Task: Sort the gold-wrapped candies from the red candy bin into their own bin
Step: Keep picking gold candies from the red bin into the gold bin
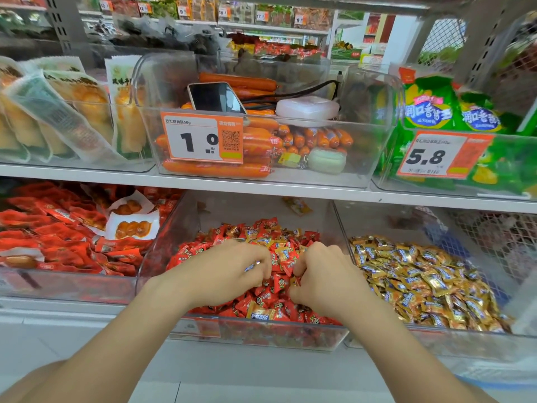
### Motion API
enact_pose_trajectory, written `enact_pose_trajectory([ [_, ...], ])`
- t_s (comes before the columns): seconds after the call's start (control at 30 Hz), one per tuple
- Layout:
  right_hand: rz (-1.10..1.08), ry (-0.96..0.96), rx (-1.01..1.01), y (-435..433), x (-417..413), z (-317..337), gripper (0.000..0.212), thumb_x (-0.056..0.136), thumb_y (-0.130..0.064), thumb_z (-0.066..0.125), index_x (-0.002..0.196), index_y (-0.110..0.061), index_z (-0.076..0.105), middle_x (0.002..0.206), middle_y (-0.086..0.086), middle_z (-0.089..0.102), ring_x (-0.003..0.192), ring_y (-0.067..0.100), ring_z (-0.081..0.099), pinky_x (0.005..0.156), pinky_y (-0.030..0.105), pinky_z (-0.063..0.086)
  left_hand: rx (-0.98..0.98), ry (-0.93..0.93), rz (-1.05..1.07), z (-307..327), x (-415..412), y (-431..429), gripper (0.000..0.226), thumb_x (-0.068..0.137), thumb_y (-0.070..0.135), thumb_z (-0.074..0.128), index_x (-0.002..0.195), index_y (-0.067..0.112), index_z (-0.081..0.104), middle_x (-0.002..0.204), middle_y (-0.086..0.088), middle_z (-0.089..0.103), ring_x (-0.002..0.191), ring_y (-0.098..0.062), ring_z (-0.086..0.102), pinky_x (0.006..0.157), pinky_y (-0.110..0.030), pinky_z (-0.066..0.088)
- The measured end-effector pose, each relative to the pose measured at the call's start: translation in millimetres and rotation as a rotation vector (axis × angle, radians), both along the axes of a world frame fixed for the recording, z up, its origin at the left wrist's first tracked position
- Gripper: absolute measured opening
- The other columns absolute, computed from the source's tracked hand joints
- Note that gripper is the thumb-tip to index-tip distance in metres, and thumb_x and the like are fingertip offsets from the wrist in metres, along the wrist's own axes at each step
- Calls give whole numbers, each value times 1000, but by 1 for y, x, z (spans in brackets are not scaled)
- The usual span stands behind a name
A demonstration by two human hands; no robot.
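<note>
The red candy bin (261,334) is a clear tub on the lower shelf, heaped with red-wrapped candies (270,295). A few gold-wrapped candies (283,253) lie mixed in, one near the front (258,313). Both my hands are inside this bin, close together. My left hand (229,271) has its fingers curled round a gold-and-blue wrapped candy (250,267) that peeks out under them. My right hand (325,280) curls its fingertips into the pile and pinches a candy; its wrapper is mostly hidden. The gold candy bin (436,343) stands directly to the right, full of gold candies (421,286).
Left of the red bin is a tub of red snack packets (58,242). The shelf edge (261,187) runs just above my hands. On it, a clear tub of orange sausages (255,146) holds a phone (215,97) and a white case (306,107). Green bags (430,112) stand at the upper right.
</note>
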State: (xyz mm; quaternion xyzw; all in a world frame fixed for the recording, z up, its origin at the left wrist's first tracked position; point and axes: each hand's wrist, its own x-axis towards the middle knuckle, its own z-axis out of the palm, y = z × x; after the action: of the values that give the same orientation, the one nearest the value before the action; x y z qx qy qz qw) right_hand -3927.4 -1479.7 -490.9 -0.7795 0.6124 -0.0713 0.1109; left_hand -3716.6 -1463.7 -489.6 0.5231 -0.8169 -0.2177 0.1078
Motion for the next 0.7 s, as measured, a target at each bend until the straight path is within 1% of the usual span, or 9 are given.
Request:
enact_pose_trajectory([
  [0.07,5,-33,-8,-1,0,-4,21,72,-35,80,87,-22,71,83,-7,68,96,23,63,66,35,55,66,-86,-23,-6,1,-3,21,101,55,56,93,37,65,87,14,68,81,-2,61,78,-39,54],
  [0.13,5,-44,-41,0,0,-7,20,72,-34,78,82,-20,69,78,-5,67,92,23,62,62,32,51,120,-145,-36,-11,1,-5,24,95,63,61,93,39,66,93,14,69,90,-5,61,83,-46,56],
  [0.2,28,-22,-50,1,2,-9,22,73,-36,80,82,-19,70,74,-5,67,87,23,63,61,32,51,141,-166,-54,-10,-2,-5,20,90,60,69,95,40,70,94,17,68,91,-4,61,80,-42,55],
  [0.33,6,-166,15,-1,-1,-4,21,68,-35,76,89,-30,73,77,-9,72,87,14,69,79,36,61,113,-317,-70,-3,-11,-4,17,85,46,82,98,36,76,92,22,62,99,-6,59,66,-28,42],
  [0.43,-2,-354,52,-4,-7,8,12,83,-31,68,87,-22,75,63,-6,70,56,8,59,60,23,53,79,-356,-73,-3,-16,-4,12,87,41,80,96,34,76,94,20,63,94,-7,60,67,-29,44],
  [0.5,-25,-458,74,-4,-11,14,32,94,-29,55,85,-3,71,54,-5,53,46,15,37,48,24,38,116,-316,-66,-4,-15,-4,11,91,41,77,96,33,72,92,19,61,91,-8,58,70,-31,46],
  [0.57,-64,-507,67,-6,-14,15,42,98,-27,45,83,8,61,54,1,36,48,17,27,51,28,30,149,-218,-46,-5,-7,-2,15,97,49,69,95,36,62,96,15,62,94,-12,58,80,-37,51],
  [0.63,-78,-528,66,-7,-14,13,43,99,-27,44,73,6,52,51,4,35,46,19,31,56,31,32,145,-121,5,-1,4,1,19,101,54,59,95,38,51,97,9,64,94,-12,59,83,-40,51],
  [0.7,-32,-551,90,-7,-13,13,46,105,-31,47,73,-1,60,50,5,58,40,17,51,57,29,42,81,-37,72,5,14,5,20,102,51,58,96,35,47,83,7,62,77,-3,55,69,-35,45],
])
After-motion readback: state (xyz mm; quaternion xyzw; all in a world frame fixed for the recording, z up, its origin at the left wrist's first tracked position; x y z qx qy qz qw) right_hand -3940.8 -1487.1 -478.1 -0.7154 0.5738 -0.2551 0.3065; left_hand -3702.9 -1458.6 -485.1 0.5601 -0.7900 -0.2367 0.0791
